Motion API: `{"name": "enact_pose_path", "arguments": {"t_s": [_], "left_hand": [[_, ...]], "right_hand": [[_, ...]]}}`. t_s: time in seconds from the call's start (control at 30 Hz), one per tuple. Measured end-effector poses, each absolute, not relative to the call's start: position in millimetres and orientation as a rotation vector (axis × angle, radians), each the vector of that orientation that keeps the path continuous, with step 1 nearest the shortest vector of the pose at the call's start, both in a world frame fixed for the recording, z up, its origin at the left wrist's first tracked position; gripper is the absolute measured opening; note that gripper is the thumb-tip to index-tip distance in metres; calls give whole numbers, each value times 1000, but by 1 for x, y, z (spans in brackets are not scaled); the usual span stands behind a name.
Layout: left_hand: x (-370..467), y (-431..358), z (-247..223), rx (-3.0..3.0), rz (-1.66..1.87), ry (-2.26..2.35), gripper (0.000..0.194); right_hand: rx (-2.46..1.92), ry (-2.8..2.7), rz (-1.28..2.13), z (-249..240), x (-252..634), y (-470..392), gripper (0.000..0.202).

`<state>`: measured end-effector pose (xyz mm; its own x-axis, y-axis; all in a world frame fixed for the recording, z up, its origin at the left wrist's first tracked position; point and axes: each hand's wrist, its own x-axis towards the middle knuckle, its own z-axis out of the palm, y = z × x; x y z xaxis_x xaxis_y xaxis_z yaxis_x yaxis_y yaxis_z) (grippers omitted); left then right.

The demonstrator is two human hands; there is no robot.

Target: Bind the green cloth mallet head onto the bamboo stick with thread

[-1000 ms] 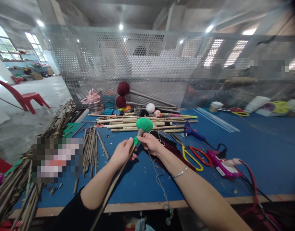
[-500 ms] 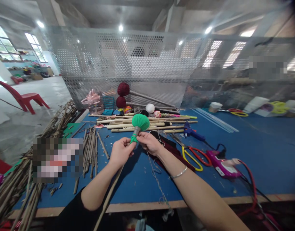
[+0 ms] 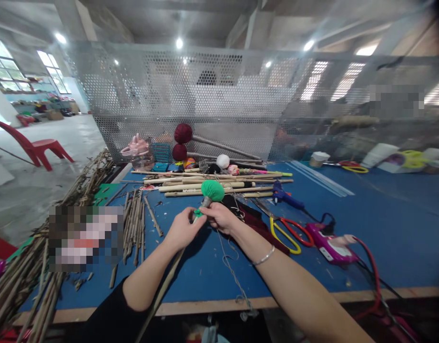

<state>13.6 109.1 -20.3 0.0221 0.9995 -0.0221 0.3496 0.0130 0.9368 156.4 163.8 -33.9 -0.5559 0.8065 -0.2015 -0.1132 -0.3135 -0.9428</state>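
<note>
A stick (image 3: pixel 165 290) slants up from the bottom edge to a round green fabric head (image 3: pixel 212 191). Grey string is wound around the neck (image 3: pixel 206 202) beneath that head, with a bit of green cloth below it. My left hand (image 3: pixel 183 228) is closed around the stick just under the wrapped neck. Thumb and fingers of my right hand (image 3: pixel 219 216) pinch the wrapped neck, close to my left fingertips. Loose grey string (image 3: pixel 230 267) trails down over the blue table (image 3: pixel 394 228) below my right hand. A silver bangle is on the right wrist.
Scissors (image 3: pixel 290 233), a blue glue gun (image 3: pixel 287 196) and a magenta power strip (image 3: pixel 331 245) lie to the right. Behind are sticks (image 3: pixel 219 181) and dark red balls (image 3: pixel 183 133) on rods. Thin sticks (image 3: pixel 133 226) lie left, beside bundled twigs (image 3: pixel 22 281).
The green head has moved slightly right and down and tilts further right. Both hands have shifted a little while still holding the stick and its neck.
</note>
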Motion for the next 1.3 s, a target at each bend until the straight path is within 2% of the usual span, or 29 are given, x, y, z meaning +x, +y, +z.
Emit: {"name": "enact_pose_path", "arguments": {"t_s": [0.1, 0.2, 0.37, 0.57, 0.7, 0.83, 0.93, 1.0, 1.3], "left_hand": [[15, 110, -24, 1647, 1087, 1576, 26], [15, 110, -23, 1549, 1054, 1564, 30], [15, 109, -13, 1276, 1103, 1266, 33], [16, 106, -9, 1020, 951, 931, 36], [15, 104, -10, 1000, 838, 1076, 43], [18, 103, -16, 1424, 1055, 1440, 52], [18, 105, -24, 1759, 1136, 1631, 32], [18, 107, -29, 1779, 1096, 1648, 21], [19, 106, -11, 1202, 1155, 1201, 31]], "right_hand": [[-940, -1330, 1870, -34, 155, 163, 35], [-890, -1338, 1835, -30, 157, 163, 34], [-717, -1299, 1889, -19, 161, 161, 32], [-692, -1315, 1887, -14, 163, 159, 37], [-819, -1362, 1806, -25, 159, 161, 33], [-932, -1304, 1783, -32, 153, 161, 36], [-1015, -1288, 1739, -32, 151, 160, 37], [-1049, -1286, 1712, -31, 150, 160, 37], [-771, -1313, 1774, -21, 158, 162, 33]]}}
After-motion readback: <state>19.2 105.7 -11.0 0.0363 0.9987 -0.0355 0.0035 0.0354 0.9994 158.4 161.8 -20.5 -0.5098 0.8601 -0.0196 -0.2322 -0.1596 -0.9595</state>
